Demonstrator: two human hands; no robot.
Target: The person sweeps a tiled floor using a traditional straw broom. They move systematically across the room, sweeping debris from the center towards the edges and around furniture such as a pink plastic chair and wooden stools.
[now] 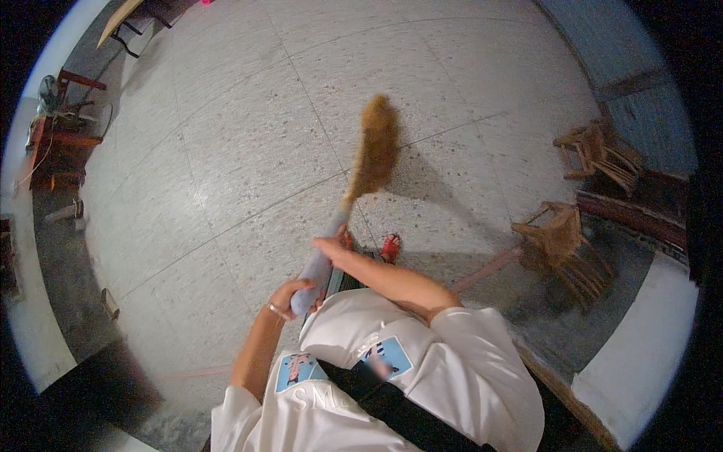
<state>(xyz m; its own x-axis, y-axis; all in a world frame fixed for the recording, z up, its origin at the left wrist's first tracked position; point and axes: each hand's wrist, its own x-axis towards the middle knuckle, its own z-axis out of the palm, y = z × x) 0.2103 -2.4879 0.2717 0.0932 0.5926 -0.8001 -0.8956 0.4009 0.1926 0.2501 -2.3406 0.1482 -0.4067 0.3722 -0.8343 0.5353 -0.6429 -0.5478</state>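
A broom with a pale grey-blue handle and yellow-brown bristles [379, 147] slants away from me over the tiled floor. Its head points forward and a little to the right, and a shadow falls to the right of it. My left hand [289, 297], with a bracelet at the wrist, is closed round the handle close to its near end. Farther along, nearer the bristles, my right hand [334, 245] wraps round the same handle. Whether the bristles touch the floor I cannot tell.
Two wooden chairs, one nearer [561, 241] and one farther [599, 154], stand at the right by a blue-grey wall [640, 120]. On the left are a reddish wooden table [75, 139] and a fan [49, 94]. My foot in a red sandal [391, 247] shows below the broom.
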